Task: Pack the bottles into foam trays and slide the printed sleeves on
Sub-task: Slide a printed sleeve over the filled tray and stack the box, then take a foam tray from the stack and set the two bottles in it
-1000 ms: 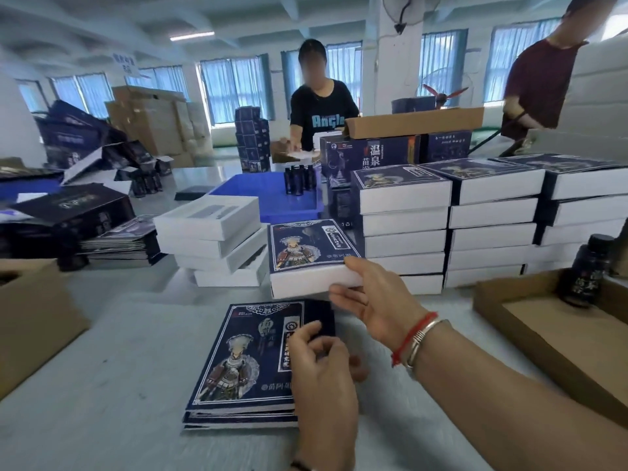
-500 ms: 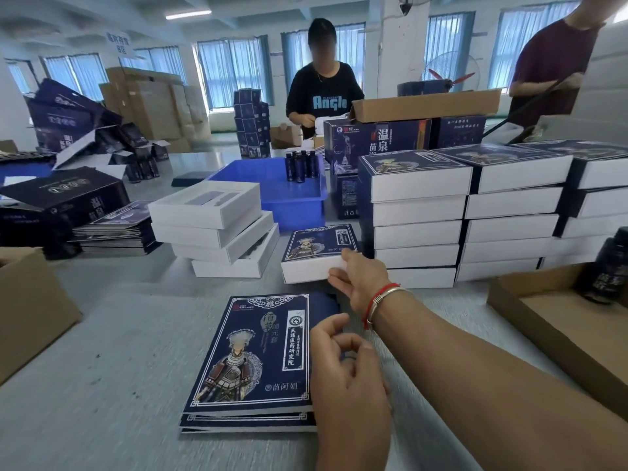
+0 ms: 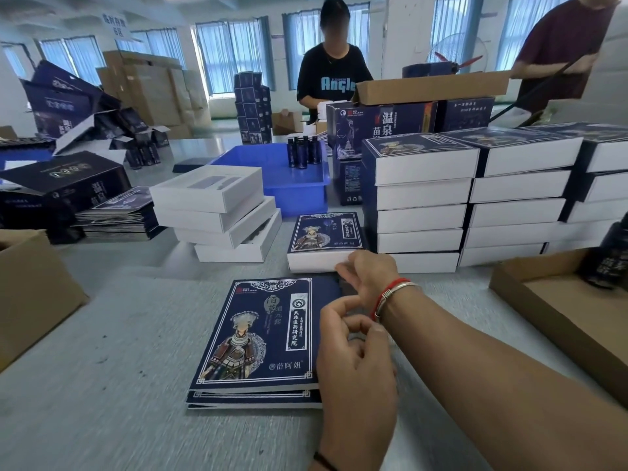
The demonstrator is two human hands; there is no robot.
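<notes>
The sleeved tray [image 3: 324,243] lay flat on the desk [image 3: 119,351], just left of the foot of the stacks of finished trays [image 3: 421,198]. Its long axis ran away from the wearer and its white open end faced the wearer. The printed figure on top stood upright as seen from the wearer.

The right hand [image 3: 368,277] reached across to the near right corner of that tray; its fingers [image 3: 346,268] touched the white end. Whether they pinched it or merely pressed could not be told.

The left hand [image 3: 353,355] hovered at the right edge of the stack of flat sleeves [image 3: 261,338], fingers loosely curled, nothing visibly held.

That stack lay near the wearer, long axis likewise running away, print upright.

Containers:
- The blue bin [image 3: 292,185] stood behind the sleeved tray; a cluster of dark bottles [image 3: 303,151] stood upright in it at the back.
- The white foam trays [image 3: 217,212] sat stacked askew to its left; the top one showed a recess.
- A cardboard tray [image 3: 557,307] at right held one dark bottle [image 3: 608,256], upright in the far corner.
</notes>
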